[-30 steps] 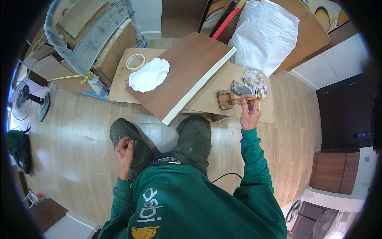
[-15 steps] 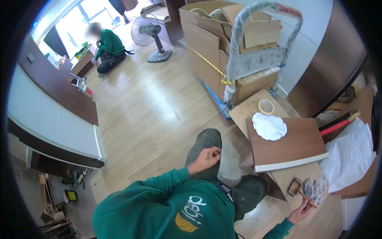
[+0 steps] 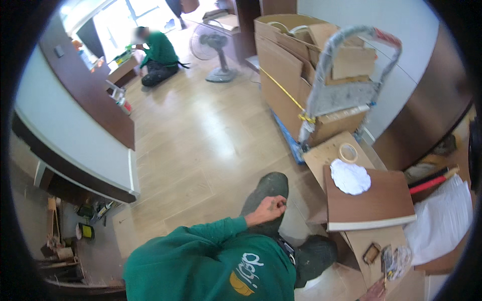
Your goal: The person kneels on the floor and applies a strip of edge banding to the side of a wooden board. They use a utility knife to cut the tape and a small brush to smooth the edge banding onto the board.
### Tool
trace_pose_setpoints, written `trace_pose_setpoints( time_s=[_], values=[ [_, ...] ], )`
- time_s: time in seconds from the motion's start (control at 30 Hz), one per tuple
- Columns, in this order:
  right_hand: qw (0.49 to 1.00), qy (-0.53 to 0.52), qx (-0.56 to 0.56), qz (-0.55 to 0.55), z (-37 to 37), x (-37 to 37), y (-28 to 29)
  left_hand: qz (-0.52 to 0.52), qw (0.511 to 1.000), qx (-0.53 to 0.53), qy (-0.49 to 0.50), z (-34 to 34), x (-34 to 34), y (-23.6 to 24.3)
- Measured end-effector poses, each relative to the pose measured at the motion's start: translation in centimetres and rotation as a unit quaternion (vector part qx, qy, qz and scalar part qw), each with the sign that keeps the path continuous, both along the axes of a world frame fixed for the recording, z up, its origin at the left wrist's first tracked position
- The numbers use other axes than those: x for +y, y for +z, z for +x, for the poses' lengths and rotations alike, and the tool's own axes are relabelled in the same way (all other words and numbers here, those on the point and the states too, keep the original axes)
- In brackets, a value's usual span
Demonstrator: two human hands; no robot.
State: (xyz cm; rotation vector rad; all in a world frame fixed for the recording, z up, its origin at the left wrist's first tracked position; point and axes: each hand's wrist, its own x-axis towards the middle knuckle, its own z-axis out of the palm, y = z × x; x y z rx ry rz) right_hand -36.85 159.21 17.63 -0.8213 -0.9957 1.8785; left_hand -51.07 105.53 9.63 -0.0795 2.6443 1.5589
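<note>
My left hand [image 3: 267, 209] rests on my raised knee, its fingers curled together. Whether something small is between them is hidden. Low at the right, partly cut off by the lower edge, my right hand [image 3: 375, 291] grips a thin stick [image 3: 385, 276]. The stick points up toward a silvery grey, smeared palette-like piece [image 3: 396, 262] on the cardboard [image 3: 362, 242]. Beside that piece lies a small dark-rimmed square tray [image 3: 372, 253]. Farther up is a brown wood-look board [image 3: 369, 198] with a pale front edge, bearing a crumpled white cloth or paper [image 3: 350, 177].
A tape roll [image 3: 347, 152] lies behind the board. A wrapped hand trolley [image 3: 326, 75] carries cardboard boxes [image 3: 281, 75]. At right sit a white plastic bag [image 3: 442, 220] and a red-handled tool [image 3: 429, 184]. Another person [image 3: 159, 55] sits far left near a fan [image 3: 216, 52].
The view has shifted, so the room appears farther right. My right hand has moved lower, toward the picture's edge, with the stick. The other person has raised a hand toward the head.
</note>
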Motion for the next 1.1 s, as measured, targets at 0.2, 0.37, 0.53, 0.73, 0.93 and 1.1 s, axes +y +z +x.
trace_pose_setpoints(
  time_s=[0.2, 0.37, 0.53, 0.73, 0.93, 1.1],
  values=[
    [0.985, 0.131, 0.103, -0.033, 2.7, -3.9, 2.2, -0.038, 0.999, 0.033, -0.007, -0.7, 0.7, 0.6],
    [0.964, 0.221, 0.139, -0.04, 2.5, -11.0, 5.4, 0.095, 0.995, 0.025, 0.006, 0.3, 2.9, 4.6],
    [0.958, 0.271, 0.093, 0.017, 0.5, -15.2, 6.6, 0.016, 0.962, 0.244, -0.125, 0.4, 6.8, 8.6],
    [0.963, 0.261, 0.05, 0.053, -0.9, -16.8, 5.3, -0.056, 0.895, 0.339, -0.284, -1.0, 13.7, 10.1],
    [0.963, 0.249, 0.022, 0.098, -1.4, -17.5, 4.8, -0.139, 0.881, 0.312, -0.326, -0.9, 14.1, 9.7],
    [0.956, 0.247, -0.01, 0.161, -2.2, -18.5, 4.7, -0.172, 0.88, 0.316, -0.312, 0.2, 9.5, 9.5]
  ],
)
